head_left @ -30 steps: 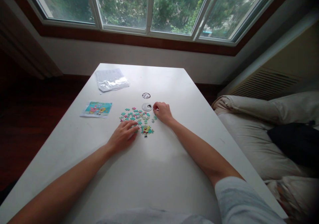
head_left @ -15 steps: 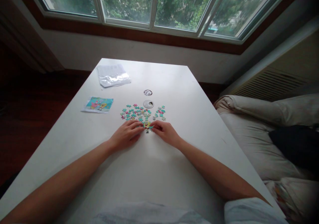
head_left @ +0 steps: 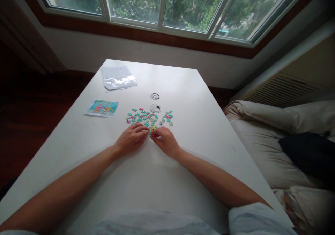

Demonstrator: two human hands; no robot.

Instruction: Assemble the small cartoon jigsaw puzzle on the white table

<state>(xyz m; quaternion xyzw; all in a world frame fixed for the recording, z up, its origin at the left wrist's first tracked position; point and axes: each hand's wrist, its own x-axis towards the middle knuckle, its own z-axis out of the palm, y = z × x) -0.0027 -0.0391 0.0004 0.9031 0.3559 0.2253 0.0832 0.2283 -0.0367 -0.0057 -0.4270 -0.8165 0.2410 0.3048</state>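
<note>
A small joined patch of jigsaw puzzle (head_left: 153, 127) with a yellow cartoon face lies between my hands, its lower part covered by my fingers. My left hand (head_left: 134, 137) rests on the table, curled, its fingertips gripping the patch's left edge. From the right, my right hand (head_left: 165, 141) reaches over the patch's lower part, thumb and fingers pinched on a puzzle piece mostly hidden by them. Just beyond both hands, loose puzzle pieces (head_left: 141, 116) in green, pink and pale colours lie scattered, with a smaller cluster (head_left: 166, 116) to the right.
A colourful cartoon picture sheet (head_left: 102, 108) lies at the left of the white table (head_left: 199, 123). Behind it is a clear plastic bag (head_left: 119, 78) with paper. Two round dark-rimmed items (head_left: 155, 108) sit beyond the pieces. A beige sofa (head_left: 256, 144) stands to the right.
My right hand has moved left and closer to my left hand, now covering more of the joined patch's lower part. My left hand stays nearly in place. The view has shifted slightly.
</note>
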